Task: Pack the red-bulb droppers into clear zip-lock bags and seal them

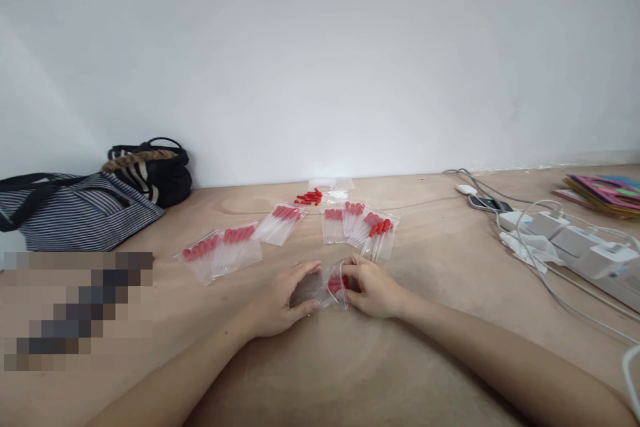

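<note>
In front of me a small clear zip bag (327, 287) lies on the table with red-bulbed droppers (337, 283) at its right end. My right hand (373, 287) is closed on that end, fingertips and thumb at the bag's mouth around the red bulbs. At the other end, my left hand (283, 300) has thumb and fingers spread apart beside the clear plastic; whether it touches the bag I cannot tell. Filled bags of red-bulbed droppers lie beyond my hands: several on the right (373, 230), others on the left (237, 250), one in the middle (279, 223).
Loose red rubber bulbs (309, 197) lie at the back near clear tubes and flat bags (331, 184). A power strip with white chargers and cables (575, 240) runs along the right. Striped bag (93, 210) and black bag (150, 170) stand at the left by the wall.
</note>
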A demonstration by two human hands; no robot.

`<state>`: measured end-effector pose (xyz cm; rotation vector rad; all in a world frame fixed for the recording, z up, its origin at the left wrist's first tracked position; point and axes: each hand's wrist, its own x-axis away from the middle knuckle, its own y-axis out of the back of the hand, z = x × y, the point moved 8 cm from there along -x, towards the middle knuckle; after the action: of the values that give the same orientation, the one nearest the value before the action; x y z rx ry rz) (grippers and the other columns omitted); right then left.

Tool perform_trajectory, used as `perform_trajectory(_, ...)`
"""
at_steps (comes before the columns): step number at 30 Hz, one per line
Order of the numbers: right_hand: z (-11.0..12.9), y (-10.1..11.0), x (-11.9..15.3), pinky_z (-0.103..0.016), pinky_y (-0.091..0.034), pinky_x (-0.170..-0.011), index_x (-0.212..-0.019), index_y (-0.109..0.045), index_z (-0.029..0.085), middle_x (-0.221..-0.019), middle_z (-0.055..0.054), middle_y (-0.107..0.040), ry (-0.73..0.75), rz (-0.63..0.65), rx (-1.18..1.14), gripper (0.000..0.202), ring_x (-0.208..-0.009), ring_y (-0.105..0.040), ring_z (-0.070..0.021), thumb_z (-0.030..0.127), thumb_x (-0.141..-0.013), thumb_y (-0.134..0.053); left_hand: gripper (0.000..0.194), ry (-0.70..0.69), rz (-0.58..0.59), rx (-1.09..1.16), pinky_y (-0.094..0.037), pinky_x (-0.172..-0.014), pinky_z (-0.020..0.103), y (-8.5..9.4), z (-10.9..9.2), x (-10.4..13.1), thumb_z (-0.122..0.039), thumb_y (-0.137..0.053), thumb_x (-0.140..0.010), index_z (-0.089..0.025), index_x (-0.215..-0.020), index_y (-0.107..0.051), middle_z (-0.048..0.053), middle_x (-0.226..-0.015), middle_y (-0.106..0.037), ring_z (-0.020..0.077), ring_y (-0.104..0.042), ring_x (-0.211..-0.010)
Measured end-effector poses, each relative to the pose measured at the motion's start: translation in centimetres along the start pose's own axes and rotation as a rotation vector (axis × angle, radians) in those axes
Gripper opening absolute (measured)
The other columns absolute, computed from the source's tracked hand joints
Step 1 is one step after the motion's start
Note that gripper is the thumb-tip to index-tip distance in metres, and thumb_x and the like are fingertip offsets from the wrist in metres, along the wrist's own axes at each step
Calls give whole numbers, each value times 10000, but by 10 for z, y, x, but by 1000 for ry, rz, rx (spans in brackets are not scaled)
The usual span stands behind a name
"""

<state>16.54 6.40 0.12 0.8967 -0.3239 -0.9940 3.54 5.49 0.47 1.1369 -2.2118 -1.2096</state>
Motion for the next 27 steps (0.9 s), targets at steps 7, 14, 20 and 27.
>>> perform_trajectory(7, -9, 5, 0, -206, -368, -564, -769, -638, 173, -682, 5, -512, -89, -136, -139, 94, -610, -461, -99, 237, -711, -601, 533, 2, -3, -25, -322, -1011, 426, -1, 0, 0, -391, -517, -808, -225, -1282, -338, 72, -1332, -417, 241, -385, -1217)
perform_trajectory(14, -2, 5, 0, -214, -380, -593, -758, -651, 178, -689, -1, -537, -43, -88, -100, 117, -644, -477, -115, 220, -648, -654, 552, 3, -10, -23, -317, -1006, 456, -1, 2, 1, -419, -539, -792, -242, -1279, -349, 72, -1330, -418, 261, -387, -1209)
perform_trajectory(20, -6, 2, 2, -176, -333, -486, -812, -638, 184, -586, 45, -483, -48, -132, -233, 239, -492, -418, -65, 60, -646, -518, 564, -4, -20, -25, -337, -993, 446, 0, 0, -1, -406, -560, -777, -239, -1273, -351, 74, -1319, -429, 258, -411, -1190)
perform_trajectory(27, -25, 14, 6, -209, -368, -500, -837, -547, 159, -804, -3, -548, -219, -373, -245, 284, -530, -451, -73, 189, -577, -657, 585, 1, -24, -59, -325, -997, 451, 0, -1, 0, -407, -564, -769, -236, -1279, -337, 78, -1332, -413, 272, -393, -1203)
